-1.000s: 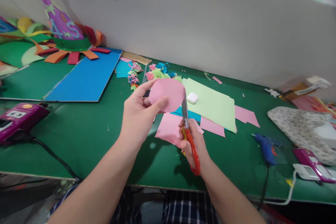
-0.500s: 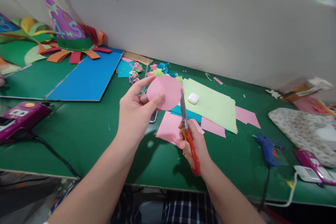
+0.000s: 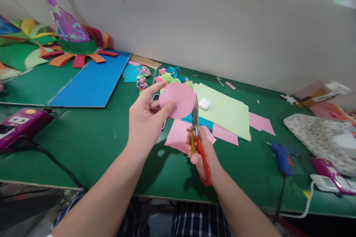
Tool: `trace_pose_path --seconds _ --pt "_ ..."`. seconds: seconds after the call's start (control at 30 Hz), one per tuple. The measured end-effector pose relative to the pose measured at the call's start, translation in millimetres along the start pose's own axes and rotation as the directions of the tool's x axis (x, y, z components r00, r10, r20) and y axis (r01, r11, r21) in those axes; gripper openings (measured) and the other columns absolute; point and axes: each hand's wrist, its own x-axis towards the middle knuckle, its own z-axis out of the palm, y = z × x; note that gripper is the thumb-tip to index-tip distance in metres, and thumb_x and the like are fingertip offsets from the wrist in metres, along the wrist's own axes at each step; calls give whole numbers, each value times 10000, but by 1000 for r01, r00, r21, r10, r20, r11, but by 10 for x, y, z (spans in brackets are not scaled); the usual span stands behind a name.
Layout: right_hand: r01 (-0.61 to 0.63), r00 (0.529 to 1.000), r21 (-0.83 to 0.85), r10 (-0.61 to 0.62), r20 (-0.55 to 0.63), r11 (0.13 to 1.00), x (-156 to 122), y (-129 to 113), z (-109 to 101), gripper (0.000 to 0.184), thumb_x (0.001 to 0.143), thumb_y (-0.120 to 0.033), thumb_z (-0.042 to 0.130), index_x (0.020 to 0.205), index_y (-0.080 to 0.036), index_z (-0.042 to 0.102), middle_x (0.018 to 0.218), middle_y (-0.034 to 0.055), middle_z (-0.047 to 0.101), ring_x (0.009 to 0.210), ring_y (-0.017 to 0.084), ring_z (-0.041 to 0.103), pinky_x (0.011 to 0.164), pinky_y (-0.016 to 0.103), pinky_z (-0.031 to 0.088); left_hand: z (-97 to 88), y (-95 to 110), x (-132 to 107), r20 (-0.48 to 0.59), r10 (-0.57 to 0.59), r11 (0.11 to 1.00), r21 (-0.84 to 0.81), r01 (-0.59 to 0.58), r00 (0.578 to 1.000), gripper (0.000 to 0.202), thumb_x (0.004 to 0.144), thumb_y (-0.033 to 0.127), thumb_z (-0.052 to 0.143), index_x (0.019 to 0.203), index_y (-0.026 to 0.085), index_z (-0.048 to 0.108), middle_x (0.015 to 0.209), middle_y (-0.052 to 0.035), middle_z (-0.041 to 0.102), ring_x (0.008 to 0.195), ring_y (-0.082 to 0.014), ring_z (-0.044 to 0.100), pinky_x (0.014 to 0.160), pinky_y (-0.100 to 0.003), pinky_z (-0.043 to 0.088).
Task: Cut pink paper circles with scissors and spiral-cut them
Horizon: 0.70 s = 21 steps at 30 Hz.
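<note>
My left hand (image 3: pixel 148 111) pinches a round pink paper disc (image 3: pixel 179 98) by its left side, thumb on the near face. In my right hand (image 3: pixel 204 144) is a pair of scissors (image 3: pixel 204 163) with red and yellow handles. Their blades point upward at the disc's right edge. Below the disc lies a cut piece of pink paper (image 3: pixel 175 139). Light green sheets (image 3: pixel 230 111) are stacked just beyond my right hand, and a small white case (image 3: pixel 204 104) rests on them. A phone, mostly hidden, lies behind my left hand.
A purple cone hat (image 3: pixel 69 29) stands at the left by a blue board (image 3: pixel 96 81). Green and blue paper pieces (image 3: pixel 170 77) lie behind the disc. A blue glue gun (image 3: pixel 283 159) and a patterned cloth (image 3: pixel 311 137) are at the right. A purple power strip (image 3: pixel 23 127) sits left.
My left hand and the pink disc have shifted slightly right and down. The scissors' blades have turned more upright at its right edge.
</note>
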Motion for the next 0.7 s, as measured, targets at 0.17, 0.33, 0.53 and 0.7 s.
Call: trace_pose_path --seconds 0.17,0.33,0.53,0.7 --pt "37 999 57 -35 -38 998 -8 -81 6 1022 413 -975 629 1151 -279 512 923 -2 527 625 134 444 572 300 412 42 64 -53 85 -30 997 76 23 996 487 708 210 811 1187 224 724 534 74 595 496 -90 562 521 -187 506" --pt "44 998 54 -41 -54 998 -17 -106 -15 968 446 -966 637 1124 -284 524 896 -8 527 641 147 462 582 311 436 41 82 -49 111 -34 993 114 22 993 467 700 206 802 1162 222 732 526 78 585 501 -91 554 518 -185 492" --pt "44 998 125 -40 -38 991 -20 -77 3 898 496 -953 643 1083 -288 505 843 -37 478 593 113 403 531 272 385 34 68 -45 126 -57 992 118 43 990 492 709 211 802 1193 226 717 557 67 626 521 -101 588 510 -189 483" --pt "12 998 66 -8 -55 998 -14 -86 4 953 434 -976 627 1063 -272 500 818 -38 470 599 120 410 523 273 402 26 76 -46 117 -51 992 118 37 992 509 708 217 804 1209 226 708 527 80 589 512 -100 577 519 -190 492"
